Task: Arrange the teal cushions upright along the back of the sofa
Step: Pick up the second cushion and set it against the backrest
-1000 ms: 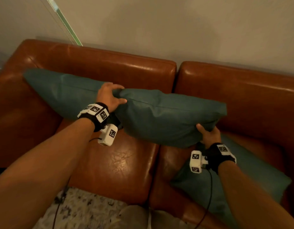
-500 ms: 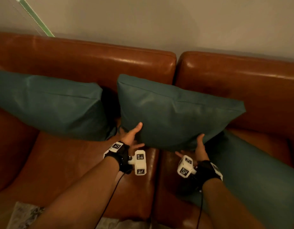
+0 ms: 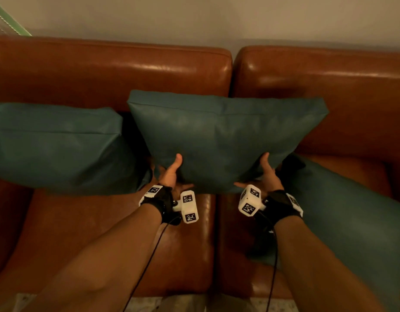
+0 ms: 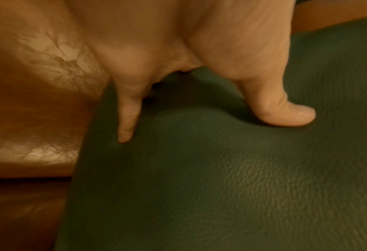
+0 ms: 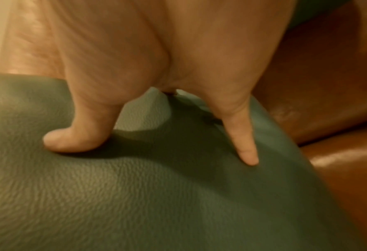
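Note:
A teal cushion (image 3: 223, 140) stands upright against the brown leather sofa back (image 3: 118, 68), straddling the gap between its two back sections. My left hand (image 3: 172, 174) grips its lower left corner and my right hand (image 3: 267, 174) its lower right corner. Each thumb lies on the front face, the fingers go round the edge. The left wrist view shows the thumb (image 4: 285, 115) pressing the cushion (image 4: 221, 169); the right wrist view shows the same (image 5: 71, 141) on the cushion (image 5: 135, 195). A second teal cushion (image 3: 57, 147) stands upright to the left. A third (image 3: 352, 217) lies slanted on the right seat.
The sofa seat (image 3: 104, 233) in front of the cushions is bare leather. A pale wall (image 3: 217, 19) rises behind the sofa. A strip of patterned rug (image 3: 172, 305) shows at the bottom edge. Cables hang from both wrist cameras.
The middle cushion went from lying tilted in the air to standing level against the back. My left hand moved from its top edge down to its lower left corner.

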A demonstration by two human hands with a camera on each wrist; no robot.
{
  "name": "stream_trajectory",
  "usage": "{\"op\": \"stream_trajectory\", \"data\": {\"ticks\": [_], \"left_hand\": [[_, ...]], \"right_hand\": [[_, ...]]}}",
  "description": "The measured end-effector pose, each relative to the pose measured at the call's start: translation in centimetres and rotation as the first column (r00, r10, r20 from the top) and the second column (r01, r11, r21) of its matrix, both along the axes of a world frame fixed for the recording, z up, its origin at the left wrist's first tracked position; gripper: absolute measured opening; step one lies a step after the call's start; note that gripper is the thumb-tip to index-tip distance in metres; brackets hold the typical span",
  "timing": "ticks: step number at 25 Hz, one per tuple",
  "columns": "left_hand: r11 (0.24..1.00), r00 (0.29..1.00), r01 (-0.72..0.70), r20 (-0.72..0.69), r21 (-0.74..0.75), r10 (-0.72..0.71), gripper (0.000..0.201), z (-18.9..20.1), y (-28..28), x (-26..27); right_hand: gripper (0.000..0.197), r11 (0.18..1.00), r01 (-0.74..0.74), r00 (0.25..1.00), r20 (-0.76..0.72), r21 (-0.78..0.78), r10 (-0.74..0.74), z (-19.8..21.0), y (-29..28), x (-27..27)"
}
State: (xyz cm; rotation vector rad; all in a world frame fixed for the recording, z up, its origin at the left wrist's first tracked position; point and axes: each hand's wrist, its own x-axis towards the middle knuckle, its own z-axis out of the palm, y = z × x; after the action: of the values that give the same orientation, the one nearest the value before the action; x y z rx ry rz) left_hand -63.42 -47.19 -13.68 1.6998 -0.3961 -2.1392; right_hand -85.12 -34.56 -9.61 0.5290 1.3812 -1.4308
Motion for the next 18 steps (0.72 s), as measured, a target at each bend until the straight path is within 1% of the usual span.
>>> {"op": "stream_trajectory", "data": {"ticks": [2, 4, 5, 6, 7, 8, 9, 10, 11, 12, 13, 14, 15, 16, 17, 18], "left_hand": [[1.000, 1.000, -0.002, 0.022, 0.007, 0.002, 0.127, 1.0, 0.4, -0.1], [1.000, 0.999, 0.011, 0.053, 0.010, -0.011, 0.126, 2.3, 0.7, -0.2], [1.000, 0.998, 0.001, 0.056, 0.014, -0.002, 0.119, 2.8, 0.7, -0.3], [1.000, 0.998, -0.018, 0.067, 0.022, 0.016, 0.109, 3.3, 1.0, -0.4], [0.999, 0.996, -0.039, 0.075, 0.021, 0.037, 0.100, 3.6, 1.3, -0.6], [0.999, 0.995, -0.045, 0.086, 0.015, 0.043, 0.096, 4.2, 1.7, -0.8], [0.999, 0.994, -0.039, 0.099, 0.002, 0.039, 0.095, 4.5, 2.3, -0.8], [1.000, 0.994, -0.025, 0.108, -0.009, 0.026, 0.095, 4.9, 3.0, -1.0], [1.000, 0.993, -0.018, 0.119, -0.016, 0.020, 0.095, 5.1, 3.8, -1.2], [1.000, 0.991, -0.009, 0.135, -0.025, 0.013, 0.094, 5.4, 4.3, -1.3], [0.999, 0.988, 0.006, 0.154, -0.033, -0.001, 0.094, 5.5, 5.3, -1.6], [0.999, 0.984, 0.036, 0.177, -0.039, -0.028, 0.094, 5.9, 6.3, -2.0], [0.997, 0.978, 0.068, 0.198, -0.042, -0.058, 0.092, 6.1, 7.6, -2.4], [0.995, 0.972, 0.094, 0.221, -0.042, -0.083, 0.086, 6.6, 9.0, -2.8], [0.993, 0.967, 0.114, 0.233, -0.038, -0.102, 0.077, 7.0, 10.5, -3.1], [0.990, 0.962, 0.139, 0.241, -0.031, -0.128, 0.067, 7.6, 12.2, -3.4]], "right_hand": [[0.134, 0.998, -0.047, 0.999, -0.024, 0.052, 0.048, 0.1, -0.1, -0.2], [0.121, 0.988, -0.126, 0.990, -0.053, 0.093, 0.131, 0.2, 0.4, -0.6], [0.118, 0.973, -0.204, 0.975, -0.072, 0.112, 0.212, 0.6, 1.0, -0.8], [0.112, 0.940, -0.305, 0.941, -0.103, 0.150, 0.322, 0.7, 2.0, -1.4], [0.100, 0.894, -0.405, 0.888, -0.150, 0.189, 0.434, 1.0, 2.8, -1.8], [0.087, 0.843, -0.485, 0.827, -0.192, 0.232, 0.528, 1.1, 3.7, -2.2], [0.083, 0.789, -0.549, 0.759, -0.230, 0.277, 0.609, 0.9, 4.6, -2.4], [0.084, 0.714, -0.621, 0.663, -0.267, 0.324, 0.699, 0.7, 5.5, -2.9], [0.087, 0.570, -0.706, 0.500, -0.275, 0.420, 0.821, 0.5, 6.3, -3.2], [0.091, 0.326, -0.766, 0.238, -0.227, 0.554, 0.945, 0.5, 7.0, -3.2], [0.096, 0.026, -0.734, -0.077, -0.122, 0.678, 0.990, 0.2, 8.2, -3.5], [0.098, -0.244, -0.618, -0.375, -0.007, 0.747, 0.927, -0.4, 9.7, -3.9], [0.095, -0.427, -0.465, -0.595, 0.083, 0.776, 0.799, -1.0, 11.4, -4.1], [0.087, -0.505, -0.337, -0.729, 0.120, 0.794, 0.674, -1.6, 13.1, -4.4], [0.074, -0.501, -0.267, -0.792, 0.109, 0.823, 0.601, -1.8, 14.5, -4.6], [0.061, -0.451, -0.239, -0.816, 0.074, 0.860, 0.574, -1.7, 15.6, -5.0]]}}
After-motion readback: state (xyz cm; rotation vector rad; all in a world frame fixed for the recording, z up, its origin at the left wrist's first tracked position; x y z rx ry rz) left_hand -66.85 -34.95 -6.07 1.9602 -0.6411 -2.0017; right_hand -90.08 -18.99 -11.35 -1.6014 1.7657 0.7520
